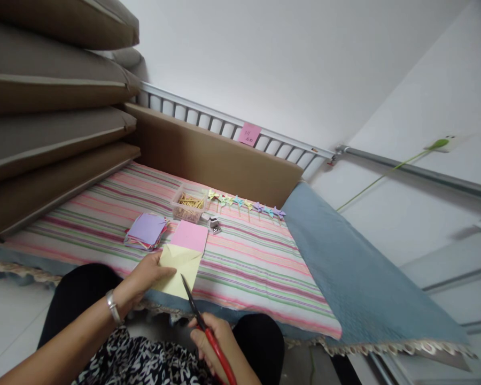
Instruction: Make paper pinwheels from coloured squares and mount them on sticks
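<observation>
My left hand (146, 274) grips a yellow paper square (179, 270) by its left side, holding it over the front edge of the striped cloth. A pink paper square (189, 236) lies flat just behind it. My right hand (214, 339) is closed on red-handled scissors (206, 331), whose dark blades point up at the yellow paper's lower edge. The blade tips touch or nearly touch the paper.
A stack of coloured paper squares (146, 231) lies left of the pink sheet. A clear box of wooden sticks (188, 205), a small metal punch (214, 225) and a row of several paper pinwheels (246, 205) sit further back. Brown cushions (44, 107) pile up left; blue cloth (353, 283) right.
</observation>
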{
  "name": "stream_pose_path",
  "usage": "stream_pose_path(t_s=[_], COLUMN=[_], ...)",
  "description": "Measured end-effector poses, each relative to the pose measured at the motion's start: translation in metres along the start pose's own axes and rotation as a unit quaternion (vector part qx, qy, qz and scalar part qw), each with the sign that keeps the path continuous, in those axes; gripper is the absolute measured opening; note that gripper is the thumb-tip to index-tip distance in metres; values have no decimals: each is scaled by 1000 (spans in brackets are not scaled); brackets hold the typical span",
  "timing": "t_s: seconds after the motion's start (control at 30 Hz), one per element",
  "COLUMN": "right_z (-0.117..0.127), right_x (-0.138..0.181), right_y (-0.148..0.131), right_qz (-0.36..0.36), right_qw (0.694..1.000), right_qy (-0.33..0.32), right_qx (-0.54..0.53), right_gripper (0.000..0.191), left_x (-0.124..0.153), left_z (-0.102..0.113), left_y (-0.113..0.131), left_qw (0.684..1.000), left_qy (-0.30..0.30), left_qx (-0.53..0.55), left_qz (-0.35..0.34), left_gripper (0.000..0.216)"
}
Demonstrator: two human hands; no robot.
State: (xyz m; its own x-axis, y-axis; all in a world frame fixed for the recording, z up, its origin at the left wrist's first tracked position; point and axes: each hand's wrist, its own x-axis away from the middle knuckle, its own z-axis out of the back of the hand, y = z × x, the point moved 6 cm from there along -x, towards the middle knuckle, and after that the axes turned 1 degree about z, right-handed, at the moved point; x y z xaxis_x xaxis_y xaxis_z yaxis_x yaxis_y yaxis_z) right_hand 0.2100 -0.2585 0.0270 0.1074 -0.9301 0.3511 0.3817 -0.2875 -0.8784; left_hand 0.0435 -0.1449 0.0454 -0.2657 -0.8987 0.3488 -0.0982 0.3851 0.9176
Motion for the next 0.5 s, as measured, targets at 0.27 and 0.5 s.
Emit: stream_pose_path(t_s=[0.27,0.5], right_z=[-1,-1], right_x=[-1,-4], right_y=[3,6], right_qz=[1,5], right_qw=[1000,1000], right_qy=[11,25], right_qx=[3,15], right_gripper=[22,22], left_x=[-1,-3], left_z=[0,1], left_y=[-1,0], left_qw=[1000,1000], left_qy=[3,2], left_qx=[-12,-22], left_qz=[2,-3], left_gripper=[41,44])
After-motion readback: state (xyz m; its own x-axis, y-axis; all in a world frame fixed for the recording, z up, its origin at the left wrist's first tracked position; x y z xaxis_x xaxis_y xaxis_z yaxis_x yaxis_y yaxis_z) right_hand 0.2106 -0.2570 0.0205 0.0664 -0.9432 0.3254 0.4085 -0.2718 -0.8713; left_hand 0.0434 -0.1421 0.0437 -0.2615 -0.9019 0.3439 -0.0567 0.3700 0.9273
